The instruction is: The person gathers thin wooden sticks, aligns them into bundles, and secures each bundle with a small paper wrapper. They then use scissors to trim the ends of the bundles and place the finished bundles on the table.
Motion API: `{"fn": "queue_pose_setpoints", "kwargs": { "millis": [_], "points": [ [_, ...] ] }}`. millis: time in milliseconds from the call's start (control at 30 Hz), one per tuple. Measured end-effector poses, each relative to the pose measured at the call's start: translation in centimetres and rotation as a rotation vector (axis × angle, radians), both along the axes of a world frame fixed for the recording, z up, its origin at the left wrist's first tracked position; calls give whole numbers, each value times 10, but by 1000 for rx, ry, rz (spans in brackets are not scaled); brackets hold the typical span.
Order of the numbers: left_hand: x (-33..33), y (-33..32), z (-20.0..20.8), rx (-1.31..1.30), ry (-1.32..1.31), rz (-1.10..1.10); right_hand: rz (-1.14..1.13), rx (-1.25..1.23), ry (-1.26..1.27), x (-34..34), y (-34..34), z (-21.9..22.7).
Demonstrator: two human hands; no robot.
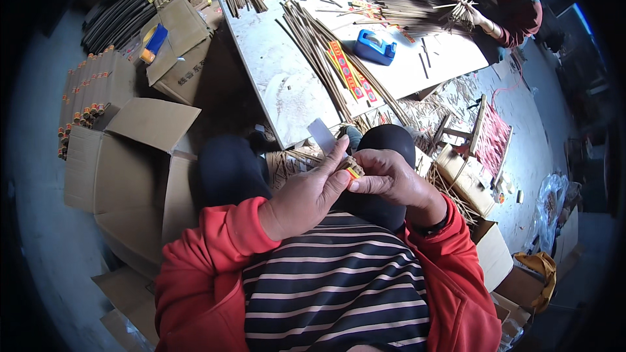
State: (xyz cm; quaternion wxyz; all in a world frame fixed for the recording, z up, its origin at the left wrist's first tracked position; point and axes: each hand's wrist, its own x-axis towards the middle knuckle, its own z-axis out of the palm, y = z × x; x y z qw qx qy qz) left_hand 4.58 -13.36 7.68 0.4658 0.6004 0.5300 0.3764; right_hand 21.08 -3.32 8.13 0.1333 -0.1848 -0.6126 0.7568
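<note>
Over my lap, both hands hold one small bundle of brown sticks [355, 165], whose near end is wrapped in a red and yellow paper band. My left hand [306, 197] closes on it from the left, thumb at the band. From the right, my right hand [389, 176] grips it with thumb and fingers. A pale, flat strip [321, 135] stands up beside my left fingers; I cannot tell what it is fixed to. Most of the bundle's length is hidden behind my hands.
Ahead stands a white table [287, 101] with loose brown sticks [316, 58], red and yellow label strips [350, 73] and a blue tape dispenser [375, 47]. An open carton [130, 176] is at left, a pink-topped stool [490, 140] at right. A co-worker's hands [479, 16] hold sticks.
</note>
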Motion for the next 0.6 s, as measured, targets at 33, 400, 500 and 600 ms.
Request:
{"fn": "queue_pose_setpoints", "kwargs": {
  "millis": [33,400,500,600],
  "points": [
    [0,0,2,-22,-14,-25,32,33,-51,5,5,-5],
    [14,6,-6,-166,-241,-126,224,440,-124,14,16,18],
    [13,7,8,-337,-325,-111,261,531,-117,13,19,21],
    [14,5,-10,-397,-405,-108,306,597,-151,12,20,26]
  ]
}}
